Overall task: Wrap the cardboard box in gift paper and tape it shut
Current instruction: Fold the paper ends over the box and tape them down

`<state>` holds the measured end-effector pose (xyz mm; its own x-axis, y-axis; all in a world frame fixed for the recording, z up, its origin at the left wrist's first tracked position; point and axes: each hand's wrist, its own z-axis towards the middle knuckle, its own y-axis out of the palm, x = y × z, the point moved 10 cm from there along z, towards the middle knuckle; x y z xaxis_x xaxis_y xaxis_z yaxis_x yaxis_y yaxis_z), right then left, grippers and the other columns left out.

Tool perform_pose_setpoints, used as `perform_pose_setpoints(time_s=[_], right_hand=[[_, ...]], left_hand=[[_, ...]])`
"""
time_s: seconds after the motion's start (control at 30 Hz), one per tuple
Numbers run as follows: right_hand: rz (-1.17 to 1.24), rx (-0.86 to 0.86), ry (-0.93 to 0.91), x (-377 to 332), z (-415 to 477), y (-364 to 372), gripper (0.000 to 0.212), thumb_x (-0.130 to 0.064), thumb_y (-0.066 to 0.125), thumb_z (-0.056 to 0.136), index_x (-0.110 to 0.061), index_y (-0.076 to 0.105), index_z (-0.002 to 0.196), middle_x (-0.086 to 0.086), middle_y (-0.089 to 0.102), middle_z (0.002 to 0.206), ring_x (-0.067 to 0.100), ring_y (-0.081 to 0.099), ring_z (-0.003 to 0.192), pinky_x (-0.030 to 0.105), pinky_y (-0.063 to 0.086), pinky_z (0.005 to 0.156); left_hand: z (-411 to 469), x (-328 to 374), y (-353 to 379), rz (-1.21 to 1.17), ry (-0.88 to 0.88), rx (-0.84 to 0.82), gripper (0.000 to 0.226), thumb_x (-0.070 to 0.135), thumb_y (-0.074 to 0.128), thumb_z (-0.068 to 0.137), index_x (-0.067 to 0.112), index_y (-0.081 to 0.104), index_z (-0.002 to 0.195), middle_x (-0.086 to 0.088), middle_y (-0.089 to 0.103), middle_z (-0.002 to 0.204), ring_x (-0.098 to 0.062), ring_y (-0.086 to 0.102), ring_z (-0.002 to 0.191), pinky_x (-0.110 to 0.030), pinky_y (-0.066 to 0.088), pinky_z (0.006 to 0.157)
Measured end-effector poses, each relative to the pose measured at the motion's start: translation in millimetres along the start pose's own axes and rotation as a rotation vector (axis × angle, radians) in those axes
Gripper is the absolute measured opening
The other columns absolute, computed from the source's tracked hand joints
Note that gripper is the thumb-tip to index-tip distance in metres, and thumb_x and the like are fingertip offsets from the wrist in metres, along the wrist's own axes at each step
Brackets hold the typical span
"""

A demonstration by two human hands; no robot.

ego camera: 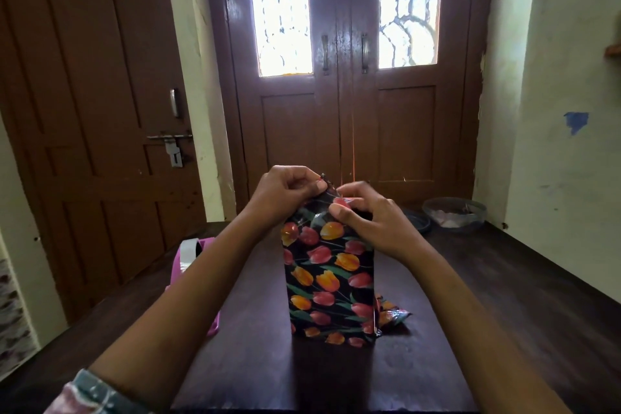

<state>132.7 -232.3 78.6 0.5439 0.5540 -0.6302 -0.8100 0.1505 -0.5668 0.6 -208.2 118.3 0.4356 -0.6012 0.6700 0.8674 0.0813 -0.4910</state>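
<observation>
The box point(331, 282) stands upright on end in the middle of the dark wooden table point(504, 296), covered in black gift paper with red and orange tulips. My left hand point(285, 193) pinches the paper flap at the box's top from the left. My right hand point(366, 215) presses and grips the folded paper at the top from the right. A loose end of paper point(391, 314) sticks out at the box's lower right. A roll of clear tape point(188, 257) rests on a pink object at the table's left edge.
A pink object point(210, 282) lies at the table's left edge, partly behind my left forearm. A glass bowl point(453, 213) and a dark round lid point(418, 220) stand at the far right of the table. Brown doors rise behind the table.
</observation>
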Motion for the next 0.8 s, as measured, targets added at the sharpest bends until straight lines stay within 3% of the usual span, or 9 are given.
perform_pose_setpoints(time_s=[0.07, 0.17, 0.23, 0.37, 0.43, 0.53, 0.63, 0.67, 0.8], right_hand=[[-0.020, 0.015, 0.025, 3, 3, -2, 0.059, -0.048, 0.060, 0.083, -0.025, 0.034, 0.131, -0.001, 0.065, 0.117, 0.018, 0.058, 0.111, 0.041, 0.044, 0.097], [-0.046, 0.059, 0.004, 4, 7, -5, 0.077, -0.040, 0.067, 0.081, -0.025, 0.019, 0.138, -0.004, 0.060, 0.111, 0.015, 0.058, 0.103, 0.028, 0.041, 0.088], [-0.053, 0.087, 0.019, 7, 10, -7, 0.081, -0.039, 0.071, 0.078, -0.026, 0.017, 0.137, -0.004, 0.054, 0.108, 0.012, 0.058, 0.097, 0.023, 0.041, 0.082], [-0.015, 0.122, 0.086, 14, 15, -12, 0.084, -0.033, 0.076, 0.074, -0.025, 0.022, 0.137, -0.002, 0.055, 0.106, -0.002, 0.055, 0.079, 0.005, 0.039, 0.062], [-0.005, 0.113, 0.111, 16, 15, -10, 0.083, -0.031, 0.077, 0.073, -0.025, 0.024, 0.136, -0.001, 0.055, 0.110, -0.002, 0.055, 0.081, 0.003, 0.039, 0.058], [-0.032, 0.107, 0.101, 16, 13, -7, 0.075, -0.034, 0.075, 0.075, -0.024, 0.031, 0.135, 0.004, 0.048, 0.132, 0.014, 0.052, 0.113, 0.017, 0.041, 0.083], [-0.210, 0.032, 0.124, 19, 16, -1, 0.078, -0.044, 0.066, 0.080, -0.022, 0.025, 0.144, 0.003, 0.025, 0.152, 0.020, 0.018, 0.141, 0.035, 0.023, 0.110], [-0.218, -0.029, 0.167, 23, 17, 3, 0.081, -0.047, 0.063, 0.082, -0.021, 0.020, 0.146, 0.004, 0.020, 0.154, 0.021, 0.014, 0.143, 0.038, 0.019, 0.114], [-0.109, -0.147, 0.278, 38, 14, 13, 0.081, -0.051, 0.056, 0.086, -0.018, 0.016, 0.149, 0.005, 0.025, 0.153, 0.020, 0.030, 0.136, 0.035, 0.031, 0.109]], left_hand=[[6, -8, 6, -0.001, -0.052, -0.043, 0.008, 0.025, 0.065, 0.086, 0.019, 0.069, 0.083, -0.001, 0.069, 0.088, -0.013, 0.066, 0.083, -0.024, 0.054, 0.071], [10, -21, 20, -0.010, -0.141, -0.148, 0.008, 0.024, 0.066, 0.085, 0.019, 0.067, 0.080, -0.001, 0.068, 0.091, -0.012, 0.064, 0.086, -0.024, 0.054, 0.073], [15, -29, 22, 0.059, -0.166, -0.158, 0.007, 0.027, 0.068, 0.083, 0.021, 0.069, 0.079, 0.000, 0.068, 0.093, -0.013, 0.064, 0.089, -0.028, 0.054, 0.078], [22, -39, 28, 0.139, -0.207, -0.185, 0.008, 0.027, 0.071, 0.080, 0.020, 0.071, 0.081, 0.003, 0.068, 0.088, -0.008, 0.063, 0.081, -0.020, 0.050, 0.066], [27, -43, 31, 0.149, -0.232, -0.206, 0.008, 0.025, 0.074, 0.078, 0.019, 0.070, 0.080, 0.003, 0.068, 0.085, -0.008, 0.063, 0.080, -0.020, 0.050, 0.067], [33, -49, 32, 0.148, -0.287, -0.255, 0.015, 0.021, 0.076, 0.075, 0.018, 0.064, 0.085, 0.002, 0.065, 0.085, -0.010, 0.061, 0.079, -0.022, 0.049, 0.065], [41, -53, 35, 0.204, -0.329, -0.283, 0.018, 0.021, 0.075, 0.076, 0.019, 0.059, 0.085, 0.003, 0.061, 0.087, -0.007, 0.056, 0.075, -0.020, 0.042, 0.057], [44, -53, 34, 0.226, -0.336, -0.266, 0.017, 0.021, 0.074, 0.076, 0.019, 0.058, 0.082, 0.002, 0.060, 0.089, -0.008, 0.054, 0.075, -0.020, 0.041, 0.055], [51, -57, 39, 0.219, -0.379, -0.312, 0.019, 0.015, 0.074, 0.077, 0.018, 0.055, 0.082, -0.001, 0.059, 0.092, -0.010, 0.055, 0.075, -0.020, 0.043, 0.056]])
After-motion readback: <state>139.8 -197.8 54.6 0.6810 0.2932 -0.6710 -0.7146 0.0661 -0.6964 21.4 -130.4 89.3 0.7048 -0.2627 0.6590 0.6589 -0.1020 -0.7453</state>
